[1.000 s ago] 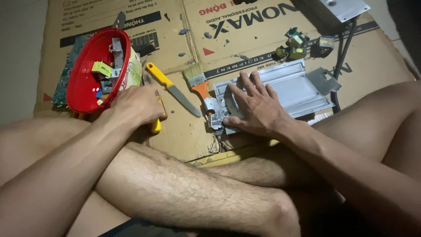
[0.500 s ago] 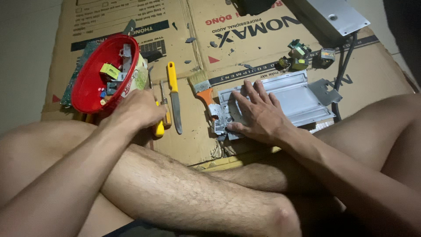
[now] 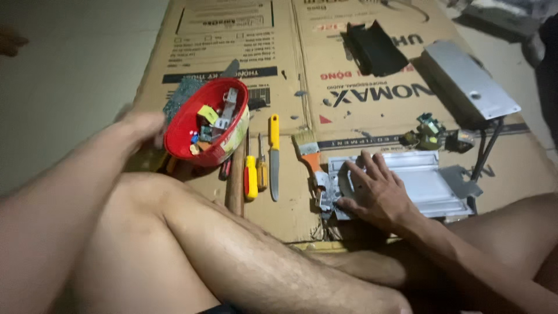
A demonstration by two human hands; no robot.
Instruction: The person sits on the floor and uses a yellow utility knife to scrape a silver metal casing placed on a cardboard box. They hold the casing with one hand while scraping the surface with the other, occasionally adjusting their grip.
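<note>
**Right hand flat on the metal chassis, left hand at the red bowl**

The right hand (image 3: 375, 192) lies palm down on a grey metal chassis (image 3: 421, 183), fingers spread apart and pressing on its left end; it clamps nothing. The chassis rests on flattened cardboard (image 3: 302, 75) that covers the floor, at about five o'clock from the middle of the view.

The left hand (image 3: 139, 129) is blurred at nine o'clock, right beside the rim of a red bowl (image 3: 186, 125) full of small parts. Whether its fingers close on the rim cannot be told.

At nine o'clock from the right hand a paintbrush (image 3: 308, 150) with an orange ferrule lies just beside the chassis. Further toward nine o'clock lie a knife with a yellow handle (image 3: 274, 157), a small screwdriver (image 3: 262, 168) and a red-and-yellow screwdriver (image 3: 250, 174), side by side and roughly parallel, between the brush and the bowl.

At one o'clock from the right hand sits a cluster of small wound coil parts (image 3: 430, 131). Beyond them, toward two o'clock, stands a silver metal box (image 3: 468, 81) with black cables (image 3: 485, 151) running down from it. At twelve o'clock lies a black bracket (image 3: 375, 49). The person's bare legs cross the lower part of the view.
</note>
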